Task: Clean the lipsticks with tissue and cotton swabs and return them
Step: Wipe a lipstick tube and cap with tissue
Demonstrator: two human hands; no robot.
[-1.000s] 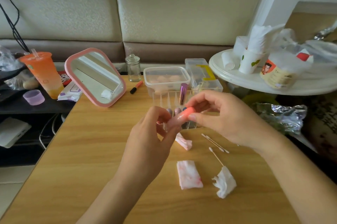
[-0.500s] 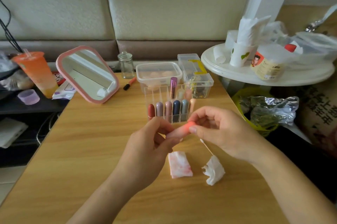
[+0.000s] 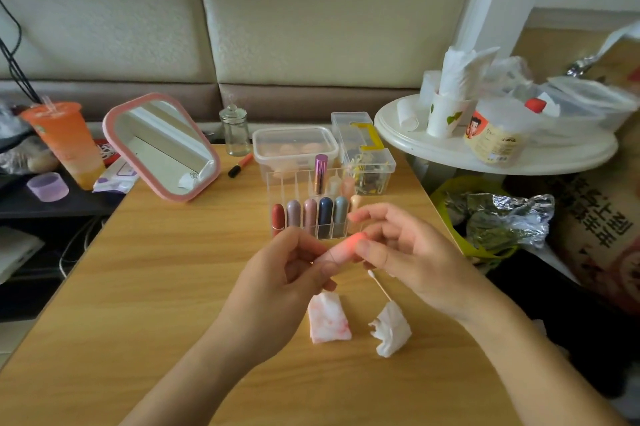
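Note:
A coral-pink lipstick (image 3: 348, 245) is held between both hands just above the wooden table (image 3: 145, 287). My left hand (image 3: 277, 283) pinches its lower end, and my right hand (image 3: 405, 256) grips its upper end with thumb and fingers. Behind them stands a clear acrylic organizer (image 3: 280, 183) with a row of several lipsticks (image 3: 310, 214) and a purple tube. On the table below lie a pink-stained folded tissue (image 3: 327, 318), a crumpled white tissue (image 3: 391, 330) and a cotton swab (image 3: 379, 283).
At the back stand a pink-framed mirror (image 3: 162, 145), a small glass jar (image 3: 235, 129), a lidded plastic box (image 3: 294, 146), a clear box of clips (image 3: 367, 159) and an orange pen (image 3: 240, 165). An orange cup (image 3: 64, 141) is far left. A white round table (image 3: 491, 155) crowds the right.
The camera has tilted back, so the organizer's lipsticks show above the hands. Both hands and the coral lipstick sit lower and nearer me; the two swabs and small tissue piece are hidden.

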